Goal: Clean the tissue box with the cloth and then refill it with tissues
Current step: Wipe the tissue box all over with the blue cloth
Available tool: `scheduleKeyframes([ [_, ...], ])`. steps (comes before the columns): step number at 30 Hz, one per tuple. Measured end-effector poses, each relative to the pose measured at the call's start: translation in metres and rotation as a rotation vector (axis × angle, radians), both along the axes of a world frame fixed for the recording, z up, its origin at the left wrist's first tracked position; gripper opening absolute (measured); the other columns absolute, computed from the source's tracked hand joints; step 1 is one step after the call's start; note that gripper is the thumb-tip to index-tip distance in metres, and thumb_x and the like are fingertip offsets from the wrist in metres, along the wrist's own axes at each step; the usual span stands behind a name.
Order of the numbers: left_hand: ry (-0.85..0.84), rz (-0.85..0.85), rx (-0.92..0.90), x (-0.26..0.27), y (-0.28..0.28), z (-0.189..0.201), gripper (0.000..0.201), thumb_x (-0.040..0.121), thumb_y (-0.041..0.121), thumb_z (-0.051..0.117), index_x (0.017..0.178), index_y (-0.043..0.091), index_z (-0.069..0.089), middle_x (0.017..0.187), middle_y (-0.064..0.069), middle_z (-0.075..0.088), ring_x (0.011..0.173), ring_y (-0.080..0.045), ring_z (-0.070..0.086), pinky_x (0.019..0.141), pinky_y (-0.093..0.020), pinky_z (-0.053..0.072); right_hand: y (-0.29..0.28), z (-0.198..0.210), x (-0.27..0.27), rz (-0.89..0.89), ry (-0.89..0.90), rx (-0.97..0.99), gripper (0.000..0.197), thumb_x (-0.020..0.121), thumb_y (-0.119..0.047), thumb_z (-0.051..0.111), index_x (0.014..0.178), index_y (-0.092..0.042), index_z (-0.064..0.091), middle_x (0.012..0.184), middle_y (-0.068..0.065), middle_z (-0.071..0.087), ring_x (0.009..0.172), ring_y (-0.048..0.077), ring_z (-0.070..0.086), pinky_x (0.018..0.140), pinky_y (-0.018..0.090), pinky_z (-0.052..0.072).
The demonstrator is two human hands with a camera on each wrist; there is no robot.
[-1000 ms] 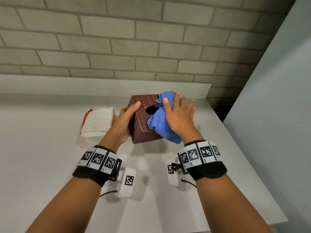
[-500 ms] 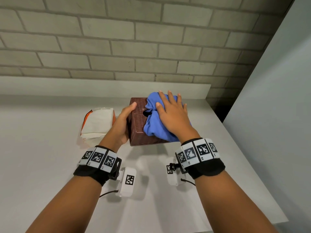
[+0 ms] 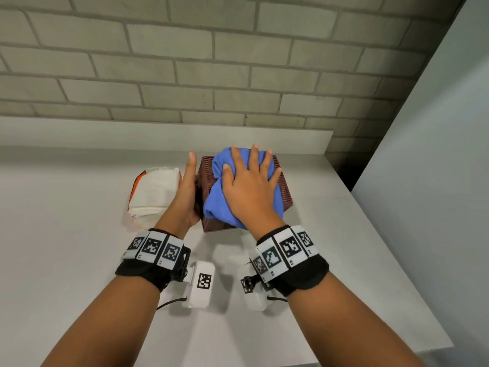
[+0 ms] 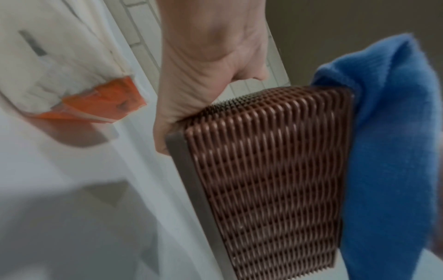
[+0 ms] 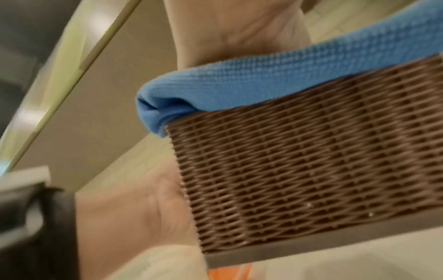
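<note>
Pressing flat, fingers spread, the right hand (image 3: pixel 248 186) holds the blue cloth (image 3: pixel 219 200) atop the brown tissue box (image 3: pixel 284 189) on the worktop (image 3: pixel 66 260); the left hand (image 3: pixel 188 192) braces the box's left side, fingers straight; the tissue pack (image 3: pixel 153 194) lies just left of the box.

Left hand (image 3: pixel 188 192) – palm flat against the box side, thumb straight up | Right hand (image 3: pixel 247 186) – fingers spread, pressing down on the cloth | both forearms extended forward, wristbands on.
</note>
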State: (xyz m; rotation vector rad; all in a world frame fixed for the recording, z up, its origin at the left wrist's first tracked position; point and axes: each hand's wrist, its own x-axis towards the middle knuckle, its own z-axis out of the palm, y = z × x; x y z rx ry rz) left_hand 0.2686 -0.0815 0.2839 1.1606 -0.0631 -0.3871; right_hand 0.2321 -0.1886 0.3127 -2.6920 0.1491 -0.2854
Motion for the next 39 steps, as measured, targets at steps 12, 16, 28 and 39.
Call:
scheduleKeyframes([
  [12, -0.088, -0.001, -0.006, 0.004, -0.002, -0.007, 0.041, 0.103, 0.028, 0.025, 0.111, 0.046, 0.061, 0.076, 0.019, 0.074, 0.081, 0.005, 0.068, 0.069, -0.011, 0.052, 0.006, 0.007, 0.015, 0.032, 0.028, 0.016, 0.052, 0.103, -0.036, 0.022, 0.152, -0.023, 0.013, 0.161, 0.011, 0.004, 0.149, 0.031, -0.005, 0.12, 0.048, -0.002],
  [16, -0.003, 0.09, -0.037, 0.007, -0.001, -0.009, 0.032, 0.097, 0.041, 0.041, 0.103, 0.035, 0.071, 0.075, 0.012, 0.072, 0.08, -0.004, 0.066, 0.074, -0.022, 0.052, 0.008, 0.007, 0.016, 0.037, 0.042, 0.012, 0.054, 0.103, -0.036, 0.022, 0.153, -0.019, 0.012, 0.161, 0.013, 0.004, 0.149, 0.032, -0.005, 0.12, 0.048, -0.002],
  [28, 0.028, 0.083, 0.008, 0.013, -0.003, 0.0, 0.048, 0.092, 0.053, 0.037, 0.095, 0.017, 0.068, 0.08, -0.002, 0.076, 0.075, -0.016, 0.071, 0.065, -0.024, 0.058, -0.024, 0.01, 0.025, 0.042, 0.06, -0.118, 0.061, 0.1, -0.044, 0.024, 0.153, -0.016, 0.012, 0.16, 0.016, 0.006, 0.149, 0.031, -0.002, 0.12, 0.046, -0.001],
  [39, 0.172, 0.031, 0.03, 0.012, 0.006, 0.008, 0.059, 0.081, 0.066, 0.044, 0.101, 0.018, 0.072, 0.09, -0.006, 0.076, 0.076, -0.023, 0.073, 0.073, -0.033, 0.055, -0.076, 0.016, 0.031, 0.121, 0.138, 0.525, 0.048, 0.1, -0.029, 0.036, 0.147, -0.023, 0.032, 0.155, 0.004, 0.031, 0.142, 0.02, 0.031, 0.115, 0.034, 0.028],
])
